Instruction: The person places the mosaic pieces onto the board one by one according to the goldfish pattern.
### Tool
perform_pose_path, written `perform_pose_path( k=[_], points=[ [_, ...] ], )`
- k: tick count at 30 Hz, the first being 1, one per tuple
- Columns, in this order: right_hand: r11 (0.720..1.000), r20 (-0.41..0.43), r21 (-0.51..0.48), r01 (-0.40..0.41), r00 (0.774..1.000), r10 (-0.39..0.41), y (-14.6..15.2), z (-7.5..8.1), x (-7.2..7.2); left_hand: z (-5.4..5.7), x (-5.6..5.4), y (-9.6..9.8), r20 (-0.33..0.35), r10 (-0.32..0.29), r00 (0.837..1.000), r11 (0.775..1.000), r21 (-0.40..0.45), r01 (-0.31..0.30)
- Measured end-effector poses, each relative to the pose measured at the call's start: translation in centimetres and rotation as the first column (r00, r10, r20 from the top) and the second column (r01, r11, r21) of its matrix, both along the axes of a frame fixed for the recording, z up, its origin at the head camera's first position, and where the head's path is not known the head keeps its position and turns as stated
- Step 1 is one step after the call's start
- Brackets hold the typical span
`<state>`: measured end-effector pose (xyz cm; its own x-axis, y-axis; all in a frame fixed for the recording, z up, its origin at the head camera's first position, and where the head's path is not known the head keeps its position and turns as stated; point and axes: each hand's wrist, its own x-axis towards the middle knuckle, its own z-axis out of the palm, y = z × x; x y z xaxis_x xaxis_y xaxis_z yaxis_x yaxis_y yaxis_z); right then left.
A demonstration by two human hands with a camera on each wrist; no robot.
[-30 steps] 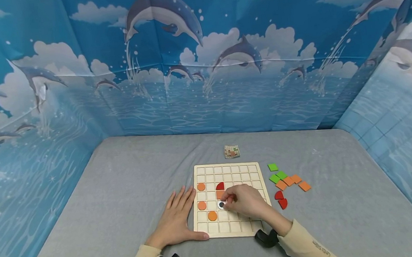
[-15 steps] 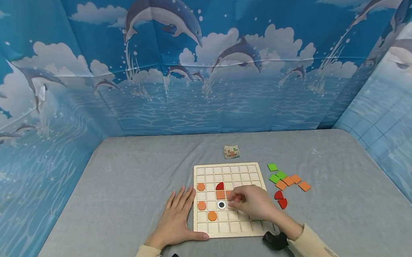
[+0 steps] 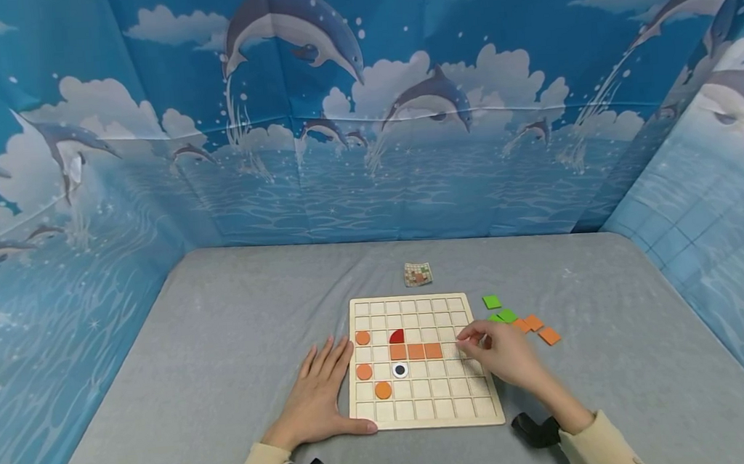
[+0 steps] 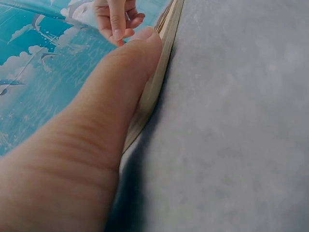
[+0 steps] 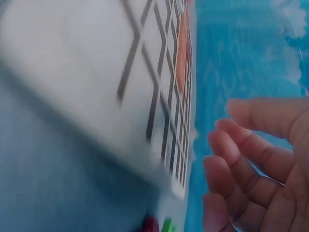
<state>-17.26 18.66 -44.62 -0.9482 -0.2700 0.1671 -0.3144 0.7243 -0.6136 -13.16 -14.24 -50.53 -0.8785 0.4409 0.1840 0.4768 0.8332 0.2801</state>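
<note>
On my head feed, the wooden board [image 3: 421, 390] lies flat on the grey table [image 3: 252, 292], with a hand at either side. I see the left hand [image 3: 322, 392] resting spread, fingers straight, against the board's left side. The right hand [image 3: 505, 353] is over the board's right edge, its fingers loosely bent. In the grid I count three orange squares [image 3: 416, 351] side by side in one row. A red quarter piece [image 3: 397, 336] sits just beyond the leftmost of them, and a white disc with a black centre [image 3: 399, 370] just on its near side. Three orange discs [image 3: 383, 390] sit toward the left. Past the right hand I make out loose green squares [image 3: 506, 315] and loose orange squares [image 3: 549, 336]; a small patterned card [image 3: 417, 273] lies beyond the board's far edge.

My left wrist feed is dominated by the left thumb [image 4: 120, 72], lying along the board's near edge.

My right wrist feed is blurred up close. I find the right hand's fingers curved, slightly parted and holding nothing; I cannot tell whether they touch the board.
</note>
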Motion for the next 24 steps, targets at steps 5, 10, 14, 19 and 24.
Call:
perform_pose_path(
  k=[5, 10, 14, 19, 24],
  points=[
    [0.997, 0.008, 0.007, 0.076, 0.997, -0.076, 1.9, 0.1, -0.2, -0.1, 0.0, 0.0, -0.01, -0.003, 1.0, 1.0, 0.0, 0.003],
    [0.994, -0.005, 0.026, 0.11, 0.994, -0.11, 3.6, -0.2, -0.6, 0.0, 0.0, 0.0, -0.005, 0.0, 1.0, 1.0, 0.001, 0.0],
    [0.989, 0.018, 0.034, 0.144, 0.989, -0.145, 4.8, -0.5, -0.8, 0.1, 0.0, 0.0, 0.012, 0.006, 1.0, 1.0, -0.008, -0.005],
    [0.981, 0.045, 0.068, 0.183, 0.982, -0.186, 5.6, -0.5, -0.9, 0.2, 0.0, 0.0, 0.024, 0.009, 1.0, 1.0, -0.011, -0.009],
    [0.974, 0.054, 0.109, 0.199, 0.977, -0.205, 6.0, -0.6, -0.9, 0.2, 0.0, 0.0, 0.023, 0.009, 1.0, 1.0, -0.009, -0.009]
  ],
)
